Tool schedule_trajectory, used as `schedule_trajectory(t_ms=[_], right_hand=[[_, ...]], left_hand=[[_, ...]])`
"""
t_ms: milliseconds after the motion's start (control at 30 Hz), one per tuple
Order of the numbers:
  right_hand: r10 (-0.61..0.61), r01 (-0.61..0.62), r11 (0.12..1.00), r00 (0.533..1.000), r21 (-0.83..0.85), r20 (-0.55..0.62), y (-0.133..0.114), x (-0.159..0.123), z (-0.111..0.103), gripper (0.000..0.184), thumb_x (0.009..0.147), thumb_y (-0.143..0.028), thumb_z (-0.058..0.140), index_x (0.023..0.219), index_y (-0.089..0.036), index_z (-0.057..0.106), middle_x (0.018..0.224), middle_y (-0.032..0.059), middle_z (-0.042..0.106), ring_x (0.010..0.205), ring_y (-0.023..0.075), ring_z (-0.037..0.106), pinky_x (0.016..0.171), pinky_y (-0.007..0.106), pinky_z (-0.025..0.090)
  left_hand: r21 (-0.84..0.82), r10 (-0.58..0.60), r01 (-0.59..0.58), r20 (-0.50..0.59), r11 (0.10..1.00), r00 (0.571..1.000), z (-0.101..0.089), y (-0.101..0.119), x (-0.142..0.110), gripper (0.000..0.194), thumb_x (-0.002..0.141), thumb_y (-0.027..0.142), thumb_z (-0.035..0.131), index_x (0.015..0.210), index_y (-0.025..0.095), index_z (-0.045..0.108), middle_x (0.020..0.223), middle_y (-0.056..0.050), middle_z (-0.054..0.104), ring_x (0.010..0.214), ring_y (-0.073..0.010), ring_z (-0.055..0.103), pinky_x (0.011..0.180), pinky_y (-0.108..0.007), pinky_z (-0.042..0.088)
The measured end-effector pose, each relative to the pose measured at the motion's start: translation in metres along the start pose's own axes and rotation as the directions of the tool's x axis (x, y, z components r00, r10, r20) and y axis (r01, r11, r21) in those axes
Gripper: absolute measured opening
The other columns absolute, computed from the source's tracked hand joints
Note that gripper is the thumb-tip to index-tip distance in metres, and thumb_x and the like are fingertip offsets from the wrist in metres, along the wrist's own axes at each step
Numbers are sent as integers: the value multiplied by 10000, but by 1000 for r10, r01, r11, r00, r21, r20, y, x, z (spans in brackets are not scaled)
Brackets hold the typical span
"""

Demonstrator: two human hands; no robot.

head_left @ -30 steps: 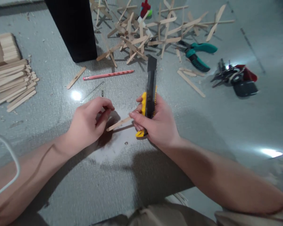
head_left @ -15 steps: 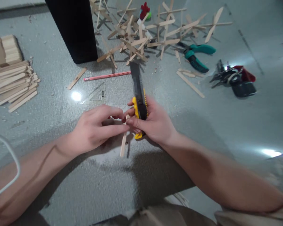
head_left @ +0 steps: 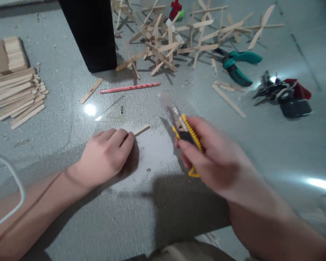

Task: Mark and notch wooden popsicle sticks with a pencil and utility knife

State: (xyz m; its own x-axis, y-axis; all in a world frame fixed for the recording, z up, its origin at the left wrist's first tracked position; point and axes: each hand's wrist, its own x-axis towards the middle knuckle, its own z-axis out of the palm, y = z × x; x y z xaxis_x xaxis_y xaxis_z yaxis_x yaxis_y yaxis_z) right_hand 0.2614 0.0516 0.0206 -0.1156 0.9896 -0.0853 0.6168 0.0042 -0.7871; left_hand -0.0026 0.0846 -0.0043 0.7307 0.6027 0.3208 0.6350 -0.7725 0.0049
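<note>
My left hand (head_left: 105, 154) is closed on a wooden craft stick (head_left: 142, 131), low over the table; only the stick's far end sticks out past my fingers. In my right hand (head_left: 214, 159) is a yellow and black utility knife (head_left: 188, 134), its blade end pointing up and left, blurred by motion. The knife is apart from the stick. A pale patch (head_left: 157, 148) on the tabletop lies between my hands. Just beyond my left hand are a clear set square (head_left: 110, 117) and a pink pencil (head_left: 130, 88).
Crossed craft-stick pieces (head_left: 163, 54) crowd the back beside a black box-like object (head_left: 91, 36). Teal-handled pliers (head_left: 237, 67) and a bunch of keys (head_left: 282, 94) lie right. Stacked craft sticks (head_left: 17, 98) sit left. A white cable (head_left: 16, 181) crosses my left forearm.
My right hand has moved right, away from my left, with the knife tilting leftward. The craft stick has turned from near upright to slanting rightward in my left hand, whose fingers have curled closed.
</note>
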Motion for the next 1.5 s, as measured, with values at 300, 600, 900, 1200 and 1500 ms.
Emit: schedule_trajectory(t_ms=[300,600,900,1200,1500], right_hand=[[-263,351,853,928,-386,262,-20,-29,24,515,1024,-128,395,1526,-14,389,1189,214,771,797,260,800,618,368,674],[-272,370,858,915,-356,297,-16,-31,28,577,1035,-125,361,1602,-55,285,1236,205,764,828,271,809,595,378,686],[-338,435,741,900,-512,276,-15,-33,36,557,1001,-108,370,1542,24,344,956,149,768,604,207,691,460,313,586],[-320,390,618,918,-682,236,-28,-32,42,499,925,-52,417,1413,14,493,692,25,613,412,175,522,362,323,409],[-286,366,632,929,-683,233,-30,-34,36,478,927,-65,397,1383,-13,528,686,22,629,399,153,506,387,306,357]], left_hand=[[-34,-47,46,-12,998,999,3,4,-1,140,913,86,615,790,134,661,702,-33,617,572,-161,525,468,-331,372],[-58,-65,63,-24,996,998,3,5,3,175,938,78,619,779,137,660,665,-7,572,550,-148,460,464,-325,377],[-81,-64,63,-15,995,998,2,4,3,220,934,75,589,732,141,645,654,-16,545,543,-144,426,460,-319,352],[-100,-91,90,-4,991,996,1,9,6,305,953,59,518,683,196,554,647,-10,511,543,-148,378,469,-335,318],[-174,-108,102,-26,979,994,4,6,3,244,965,109,539,748,219,558,661,-1,506,552,-154,401,476,-336,314]])
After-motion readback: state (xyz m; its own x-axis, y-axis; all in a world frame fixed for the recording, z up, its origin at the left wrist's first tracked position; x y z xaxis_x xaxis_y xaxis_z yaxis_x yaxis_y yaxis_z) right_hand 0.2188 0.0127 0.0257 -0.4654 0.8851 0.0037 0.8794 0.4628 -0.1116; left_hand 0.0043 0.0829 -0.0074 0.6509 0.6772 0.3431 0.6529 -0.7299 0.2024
